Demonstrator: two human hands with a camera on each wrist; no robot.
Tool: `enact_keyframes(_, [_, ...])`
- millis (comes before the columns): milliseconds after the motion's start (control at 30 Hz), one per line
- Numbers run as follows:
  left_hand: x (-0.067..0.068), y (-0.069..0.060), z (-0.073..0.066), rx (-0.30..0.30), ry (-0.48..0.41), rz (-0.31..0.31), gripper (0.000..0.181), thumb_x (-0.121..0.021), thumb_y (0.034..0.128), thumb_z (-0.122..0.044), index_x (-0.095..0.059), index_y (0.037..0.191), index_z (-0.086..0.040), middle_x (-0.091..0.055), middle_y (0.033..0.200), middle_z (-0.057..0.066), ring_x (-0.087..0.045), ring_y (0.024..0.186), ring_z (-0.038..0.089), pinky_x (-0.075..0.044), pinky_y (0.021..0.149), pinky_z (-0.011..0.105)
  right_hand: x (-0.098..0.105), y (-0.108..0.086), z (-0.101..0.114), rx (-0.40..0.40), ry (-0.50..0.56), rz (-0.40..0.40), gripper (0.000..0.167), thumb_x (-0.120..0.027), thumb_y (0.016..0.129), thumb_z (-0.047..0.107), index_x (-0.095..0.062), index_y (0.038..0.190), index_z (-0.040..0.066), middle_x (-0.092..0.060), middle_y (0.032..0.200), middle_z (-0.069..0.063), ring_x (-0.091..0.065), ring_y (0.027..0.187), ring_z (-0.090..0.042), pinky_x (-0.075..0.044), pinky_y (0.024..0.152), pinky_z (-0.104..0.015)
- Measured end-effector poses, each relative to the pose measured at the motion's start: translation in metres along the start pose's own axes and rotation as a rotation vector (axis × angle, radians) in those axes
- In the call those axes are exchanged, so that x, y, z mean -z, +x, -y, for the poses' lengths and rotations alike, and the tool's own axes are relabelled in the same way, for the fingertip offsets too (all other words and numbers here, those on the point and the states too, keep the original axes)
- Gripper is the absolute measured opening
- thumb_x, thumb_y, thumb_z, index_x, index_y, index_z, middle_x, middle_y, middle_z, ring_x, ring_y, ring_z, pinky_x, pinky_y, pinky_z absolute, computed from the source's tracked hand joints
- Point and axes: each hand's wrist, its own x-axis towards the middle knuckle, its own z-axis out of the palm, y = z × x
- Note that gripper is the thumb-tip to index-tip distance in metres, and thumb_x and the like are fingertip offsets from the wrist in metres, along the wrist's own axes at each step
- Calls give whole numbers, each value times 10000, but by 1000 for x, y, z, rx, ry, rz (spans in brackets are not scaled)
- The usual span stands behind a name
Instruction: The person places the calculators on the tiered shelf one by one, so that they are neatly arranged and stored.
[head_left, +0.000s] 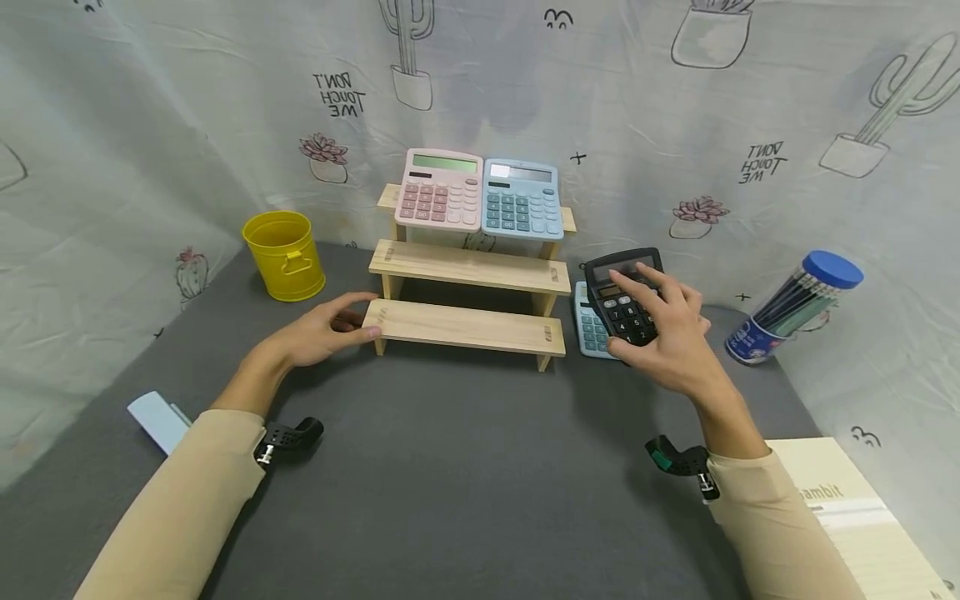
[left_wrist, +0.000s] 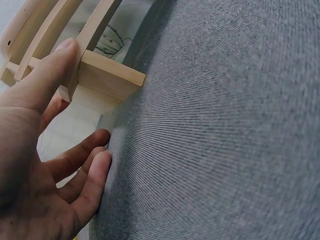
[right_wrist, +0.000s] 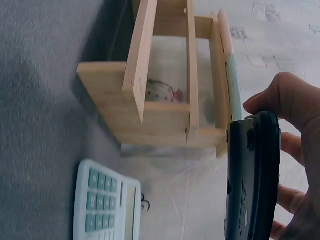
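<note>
Black calculator (head_left: 622, 312): lifted off the counter (head_left: 465, 483), keys facing the person, to the right of the wooden rack; in the head view it partly covers a blue calculator lying below.
Right hand (head_left: 670, 333): pinches the black calculator, thumb on one side edge and fingers on the opposite side.
Left hand (head_left: 322, 333): grips the left end of the rack's lowest shelf between thumb and forefinger; the other fingers curl loosely beside it.
Wooden rack (head_left: 468, 325): three stepped shelves, towards the counter's back edge; the lower two bear nothing.
Top shelf: a pink calculator (head_left: 442, 193) on the left and a light-blue calculator (head_left: 521, 202) on the right, side by side, leaning back.
Lower blue calculator (head_left: 591, 335): on the counter, just beside the rack's right end.
Yellow bucket (head_left: 285, 262): near the counter's back left corner.
Pencil tub (head_left: 757, 340): blue-lidded, near the back right corner.
Notebook (head_left: 855, 512): at the counter's right edge, partly behind the right sleeve (head_left: 772, 517).
Pale blue object (head_left: 159, 421): near the left edge, partly hidden by the left sleeve (head_left: 180, 500).
Backdrop (head_left: 510, 100): pale cloth with cactus drawings.
</note>
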Motion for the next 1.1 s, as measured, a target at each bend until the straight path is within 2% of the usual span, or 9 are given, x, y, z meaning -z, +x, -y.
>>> enact_keyframes(400, [2, -1, 0, 13, 1, -7, 793, -637, 962, -607, -298, 1611, -302, -484, 1491, 242, -488, 1345, 425, -443, 1034, 596, -21, 13, 23, 53, 24, 47, 801, -763, 810, 215, -472, 1547, 329, -298, 1649, -102, -168, 1416, -490, -205, 851, -668])
enact_keyframes(700, [1, 1, 1, 2, 2, -8, 789, -641, 964, -597, -302, 1609, -294, -493, 1485, 236, -503, 1329, 419, -449, 1024, 589, -26, 25, 47, 69, 20, 102, 791, -746, 800, 234, -480, 1538, 335, -308, 1638, -70, -171, 1423, -434, -217, 861, -656])
enact_keyframes(933, [1, 2, 0, 5, -2, 1, 795, -641, 963, -599, -295, 1612, -298, -484, 1491, 236, -490, 1340, 421, -436, 1041, 600, -35, 30, 59, 78, 6, 150, 774, -736, 808, 280, -479, 1538, 325, -310, 1636, -57, -184, 1441, -438, -229, 893, -721])
enact_keyframes(1100, [0, 1, -1, 9, 1, 5, 804, -639, 963, -601, -290, 1617, -289, -478, 1496, 236, -485, 1345, 423, -432, 1045, 604, -42, 34, 64, 72, 5, 181, 793, -733, 797, 308, -468, 1544, 340, -302, 1641, -42, -179, 1450, -430, -240, 879, -673])
